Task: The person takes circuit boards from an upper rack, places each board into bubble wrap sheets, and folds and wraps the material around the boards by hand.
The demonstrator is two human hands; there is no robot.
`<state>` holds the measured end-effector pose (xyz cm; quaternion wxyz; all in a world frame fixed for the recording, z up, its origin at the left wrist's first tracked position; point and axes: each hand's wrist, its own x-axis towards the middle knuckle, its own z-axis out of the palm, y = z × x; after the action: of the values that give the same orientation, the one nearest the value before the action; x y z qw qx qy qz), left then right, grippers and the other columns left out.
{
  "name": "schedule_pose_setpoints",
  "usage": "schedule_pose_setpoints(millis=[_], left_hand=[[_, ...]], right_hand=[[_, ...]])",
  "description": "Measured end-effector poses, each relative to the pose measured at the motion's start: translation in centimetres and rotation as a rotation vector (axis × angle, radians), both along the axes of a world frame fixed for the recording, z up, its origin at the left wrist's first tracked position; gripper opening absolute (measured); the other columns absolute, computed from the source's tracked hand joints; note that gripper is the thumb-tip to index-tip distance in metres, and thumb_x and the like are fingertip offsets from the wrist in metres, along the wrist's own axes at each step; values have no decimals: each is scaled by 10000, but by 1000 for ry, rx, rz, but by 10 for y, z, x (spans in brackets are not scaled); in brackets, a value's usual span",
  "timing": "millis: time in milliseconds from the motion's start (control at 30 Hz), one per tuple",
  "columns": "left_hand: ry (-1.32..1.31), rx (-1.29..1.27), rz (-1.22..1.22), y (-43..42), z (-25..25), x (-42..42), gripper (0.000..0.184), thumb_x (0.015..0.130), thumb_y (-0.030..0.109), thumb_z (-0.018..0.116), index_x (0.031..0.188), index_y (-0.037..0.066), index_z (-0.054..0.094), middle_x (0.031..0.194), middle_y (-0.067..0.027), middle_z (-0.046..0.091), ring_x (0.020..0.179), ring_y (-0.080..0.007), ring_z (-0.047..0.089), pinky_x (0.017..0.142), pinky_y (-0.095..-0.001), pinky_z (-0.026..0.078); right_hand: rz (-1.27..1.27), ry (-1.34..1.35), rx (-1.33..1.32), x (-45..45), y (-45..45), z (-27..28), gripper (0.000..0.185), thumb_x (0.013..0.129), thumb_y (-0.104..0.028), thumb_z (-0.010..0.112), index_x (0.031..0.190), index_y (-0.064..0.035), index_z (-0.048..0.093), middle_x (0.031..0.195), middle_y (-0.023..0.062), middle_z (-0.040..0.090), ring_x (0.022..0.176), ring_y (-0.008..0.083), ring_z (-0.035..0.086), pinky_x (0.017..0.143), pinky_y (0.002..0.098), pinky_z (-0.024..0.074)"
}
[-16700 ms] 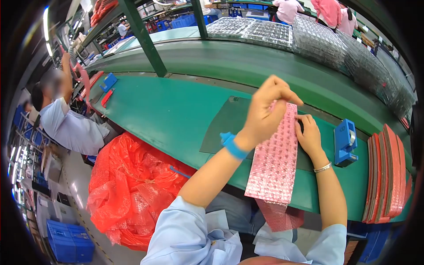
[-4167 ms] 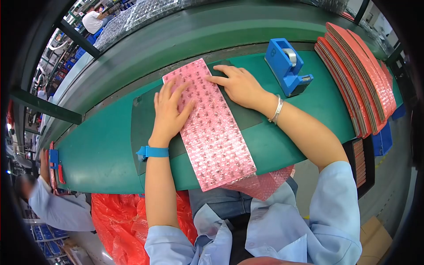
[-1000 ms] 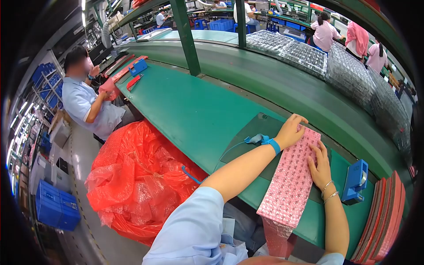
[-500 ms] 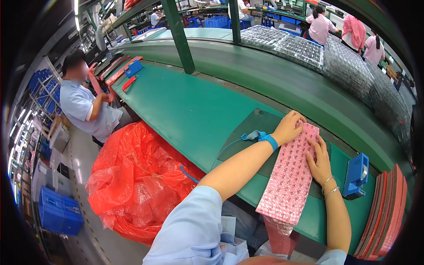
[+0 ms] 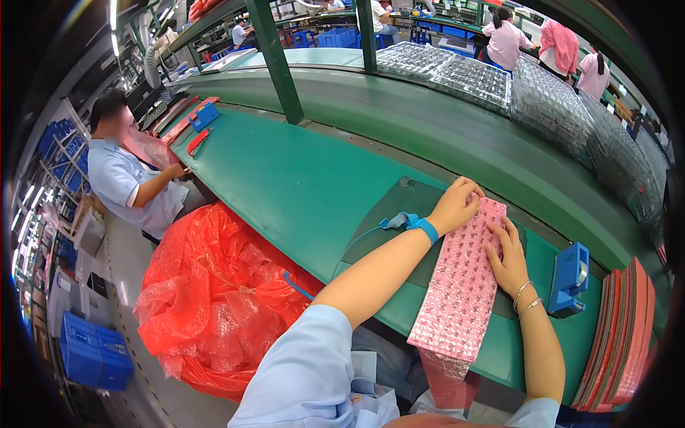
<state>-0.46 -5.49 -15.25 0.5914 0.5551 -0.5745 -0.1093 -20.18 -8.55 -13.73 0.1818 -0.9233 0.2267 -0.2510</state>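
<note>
A long strip of pink bubble wrap (image 5: 464,285) runs across the bench toward my body, its near end hanging down over the edge. At its far left corner my left hand (image 5: 460,205) bends over with curled fingers closed on the edge of the wrap. A blue wrist strap with a cord circles that wrist. My right hand (image 5: 508,258) rests along the strip's right edge, fingers apart and stretched out. A dark mat (image 5: 399,217) lies under the wrap. Right of my right hand stands a blue tape dispenser (image 5: 569,278).
A stack of reddish-edged flat pieces (image 5: 617,335) stands at the right. Red plastic bags with bubble wrap (image 5: 214,299) bulge beside the bench on the left. A co-worker (image 5: 132,164) sits at the far left end, near a red cutter (image 5: 199,142). Clear trays (image 5: 553,103) are piled beyond the conveyor.
My view has shifted slightly, while both hands stay at nearly the same places on the bubble wrap. The co-worker's raised arm has come down, with pink wrap spread out in front.
</note>
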Motion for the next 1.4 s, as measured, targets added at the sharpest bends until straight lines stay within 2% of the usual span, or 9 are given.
schedule_pose_setpoints(millis=[133,267,433,633,800,933,1400], left_hand=[[21,-21,-3,2,-2,-2,147,766,45,504,880,44,596,943,-97,507,735,-209,500,690,-296,438],[31,21,135,-2,-7,-10,154,765,55,512,889,44,603,950,-99,508,775,-219,505,721,-305,439],[89,-40,135,0,-5,-16,181,790,89,529,946,39,605,978,-83,522,851,-194,525,743,-271,443],[133,-28,124,-1,-5,-10,182,784,99,549,945,42,611,970,-78,525,873,-197,529,765,-275,438],[324,27,49,-1,-3,-8,181,781,109,562,942,40,611,965,-72,526,865,-197,526,781,-284,430],[153,90,94,4,2,-11,176,787,114,553,937,43,612,974,-74,521,871,-199,522,798,-292,425],[29,34,56,0,-4,-8,174,794,106,518,929,46,610,1013,-106,500,886,-224,511,796,-312,431]], right_hand=[[-12,10,16,-1,2,-4,392,828,-173,528,1207,-83,485,1353,173,339,1176,349,410,962,385,355],[7,-6,8,-1,1,-1,395,828,-181,533,1207,-81,485,1352,176,340,1177,353,410,961,388,359],[0,0,-3,-1,0,-4,393,830,-184,535,1207,-82,484,1357,172,333,1167,351,422,946,378,377],[-22,-19,84,-2,5,-1,389,835,-182,536,1207,-82,484,1364,167,323,1159,345,434,932,363,394],[-20,-5,58,-3,0,-3,387,838,-178,535,1209,-82,482,1368,163,316,1157,339,440,924,352,402],[-21,-17,62,-2,3,-1,387,838,-177,536,1209,-79,482,1367,164,318,1161,339,438,927,357,399],[-15,-26,41,0,2,0,377,840,-182,535,1200,-81,495,1354,174,335,1153,348,442,927,366,398]])
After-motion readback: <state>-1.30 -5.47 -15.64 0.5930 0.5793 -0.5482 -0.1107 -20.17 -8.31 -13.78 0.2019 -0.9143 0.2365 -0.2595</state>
